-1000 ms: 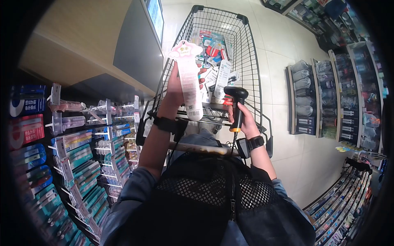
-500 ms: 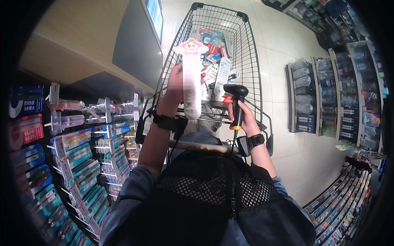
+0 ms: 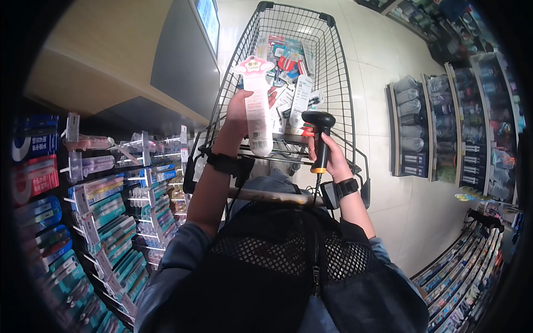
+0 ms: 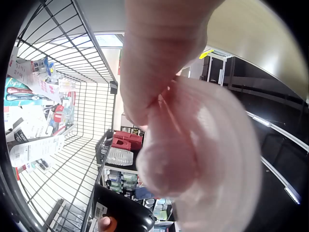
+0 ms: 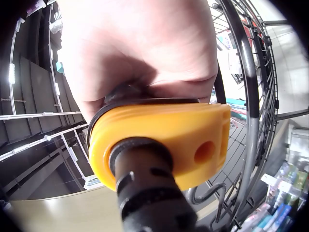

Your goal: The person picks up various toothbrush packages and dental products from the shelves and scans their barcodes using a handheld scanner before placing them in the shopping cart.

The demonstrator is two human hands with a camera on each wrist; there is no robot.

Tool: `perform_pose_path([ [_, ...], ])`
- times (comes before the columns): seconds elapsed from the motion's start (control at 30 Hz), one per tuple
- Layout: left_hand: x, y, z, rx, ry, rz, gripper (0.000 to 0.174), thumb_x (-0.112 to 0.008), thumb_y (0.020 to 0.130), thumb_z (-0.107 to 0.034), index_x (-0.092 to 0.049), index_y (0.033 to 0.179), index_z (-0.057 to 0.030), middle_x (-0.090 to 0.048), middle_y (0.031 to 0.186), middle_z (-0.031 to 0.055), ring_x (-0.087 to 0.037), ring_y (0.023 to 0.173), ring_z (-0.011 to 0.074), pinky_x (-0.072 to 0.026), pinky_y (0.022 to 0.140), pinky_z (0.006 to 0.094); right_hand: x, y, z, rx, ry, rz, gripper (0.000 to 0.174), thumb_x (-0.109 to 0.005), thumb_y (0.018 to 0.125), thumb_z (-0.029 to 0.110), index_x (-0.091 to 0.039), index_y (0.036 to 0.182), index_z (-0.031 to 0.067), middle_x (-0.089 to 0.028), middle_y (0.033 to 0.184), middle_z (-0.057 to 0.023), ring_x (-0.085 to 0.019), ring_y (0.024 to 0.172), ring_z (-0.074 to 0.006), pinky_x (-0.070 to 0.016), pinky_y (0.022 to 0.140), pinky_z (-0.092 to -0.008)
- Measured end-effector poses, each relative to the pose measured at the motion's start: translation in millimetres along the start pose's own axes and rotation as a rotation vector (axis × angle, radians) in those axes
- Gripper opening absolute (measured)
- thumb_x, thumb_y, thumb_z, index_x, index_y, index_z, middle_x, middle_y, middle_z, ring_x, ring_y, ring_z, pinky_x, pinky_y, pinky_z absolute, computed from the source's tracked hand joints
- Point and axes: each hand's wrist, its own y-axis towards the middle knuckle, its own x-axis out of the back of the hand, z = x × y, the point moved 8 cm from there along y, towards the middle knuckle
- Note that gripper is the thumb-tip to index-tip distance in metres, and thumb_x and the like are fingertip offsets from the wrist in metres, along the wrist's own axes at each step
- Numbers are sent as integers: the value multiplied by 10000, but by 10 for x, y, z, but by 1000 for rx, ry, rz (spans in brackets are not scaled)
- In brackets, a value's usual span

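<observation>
In the head view my left hand (image 3: 237,115) grips a long pink-and-white toothbrush package (image 3: 256,108) with a star-shaped top. Its printed back faces up, a barcode near the rounded lower end. Up close in the left wrist view, the package's clear plastic front (image 4: 217,150) is blurred. To the right, my right hand (image 3: 334,159) holds a black barcode scanner (image 3: 320,145) by its handle, head pointing away from me. The scanner's yellow base (image 5: 188,137) and cable fill the right wrist view. Both hands are above the near end of a wire shopping cart (image 3: 345,77).
Several packages (image 3: 300,100) lie inside the cart. A wooden counter (image 3: 105,50) with a screen (image 3: 208,25) stands at left, above hanging racks of toothbrush packs (image 3: 105,216). Stocked shelves (image 3: 438,122) line the right side. The cart handle (image 3: 277,196) crosses before my body.
The toothbrush package first swung right and straightened, then shifted slightly left, with its lower end rising a little. The scanner has risen slightly in the right hand.
</observation>
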Motion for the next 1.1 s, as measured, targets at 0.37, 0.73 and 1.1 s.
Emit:
perform_pose_path([
  [0.37, 19, -54, -77, -100, 269, -111, 436, -283, 920, -250, -267, 1256, 27, -448, 1193, 190, -463, 1082, 273, -362, 939, 394, -63, -10, -4, -7, 43, 84, 374, -421, 880, 276, -372, 1157, 29, -477, 649, -66, -502, 517, -158, -427, 507, -256],
  [0.73, 95, -30, -309, -248, 466, 111, 373, -319, 834, -77, -372, 1169, 78, -476, 1150, 192, -503, 1024, 264, -406, 893, 347, -280, -23, -3, -45, 117, 230, 551, -468, 832, 401, -331, 1237, 54, -421, 569, -53, -441, 439, -152, -372, 457, -245],
  [1.1, -66, -14, -226, -304, 316, 17, 434, -364, 804, -42, -259, 1225, -26, -441, 1146, 159, -459, 1049, 258, -357, 922, 407, -488, -99, 11, -97, -36, 308, 703, -620, 741, 401, -292, 1210, -6, -479, 557, -95, -499, 423, -170, -416, 408, -229],
])
